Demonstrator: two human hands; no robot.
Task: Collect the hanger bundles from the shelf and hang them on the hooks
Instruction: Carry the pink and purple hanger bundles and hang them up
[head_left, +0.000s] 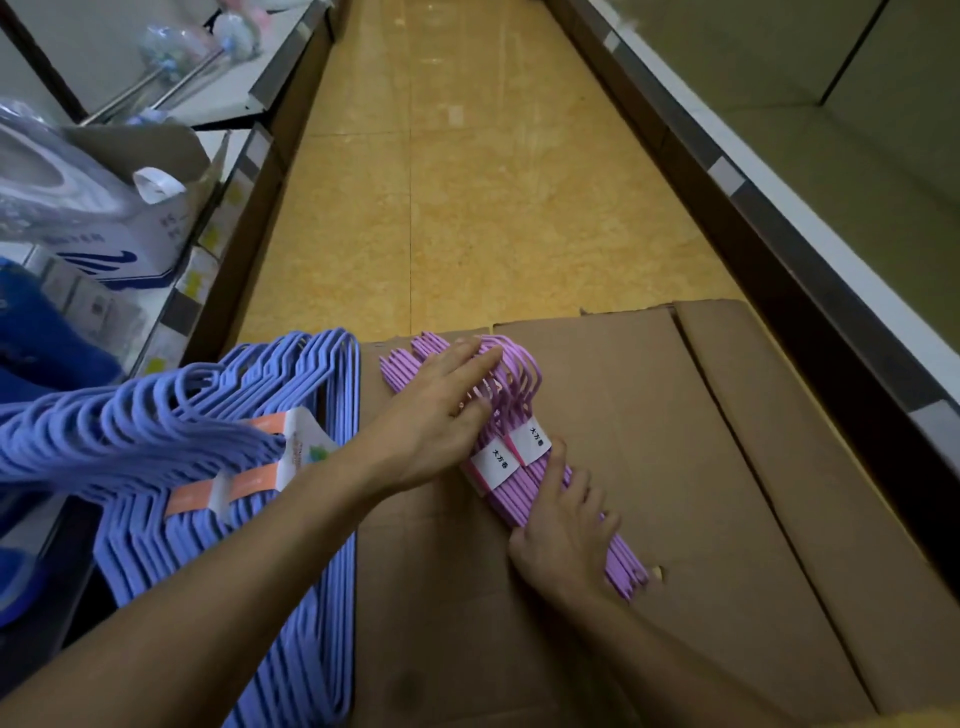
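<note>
Collecting step. Purple hanger bundles (511, 457) lie on the cardboard box (701, 467), frame centre. Your left hand (441, 410) presses them flat-fingered; your right hand (563, 535) lies over the lower end, grip unclear. Next: clasp both bundles, lift. Blue hangers (171, 447) at left.

head cam | looks forward and down | close over cardboard box (675, 467) | aisle floor (467, 208) ahead

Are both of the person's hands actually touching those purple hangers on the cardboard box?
Touching. The head view shows the left hand resting on the purple hangers near their hooks, and the right hand lying on the lower end.
</note>
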